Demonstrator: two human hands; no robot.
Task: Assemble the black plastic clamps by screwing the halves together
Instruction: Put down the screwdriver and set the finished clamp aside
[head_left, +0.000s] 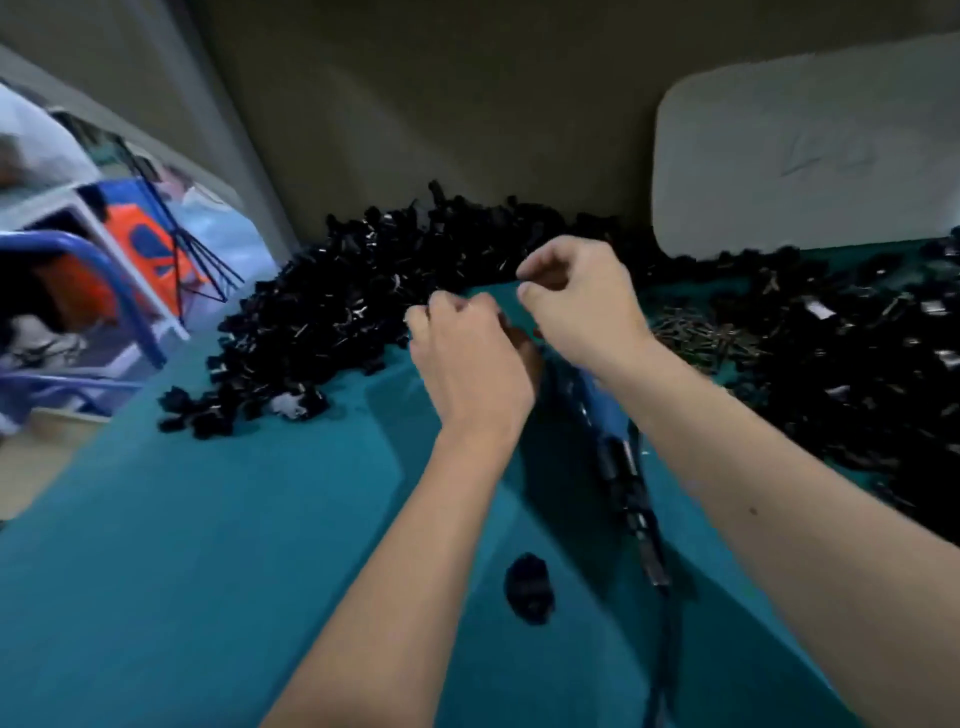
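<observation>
Head view: both hands are raised at the centre of the frame above a teal table (197, 545). The left hand (467, 358) shows its back, fingers curled tightly inward like a fist; whatever they hold is hidden behind the knuckles, so I cannot tell whether they grip anything. The right hand (582, 301), just to the right and slightly higher, has its fingers curled too, thumb and forefinger drawn close together as in a pinch, but motion blur hides anything between them. The two hands are near each other, not clearly touching. A big heap of black clamps (353, 301) lies at centre left behind the hands, and another heap (841, 384) fills the right side. Between them, right of the right hand, sits a small pile of screws (701, 332). A blue-and-black screwdriver (618, 457) lies under the right forearm. One single clamp (529, 587) rests alone at lower centre.
</observation>
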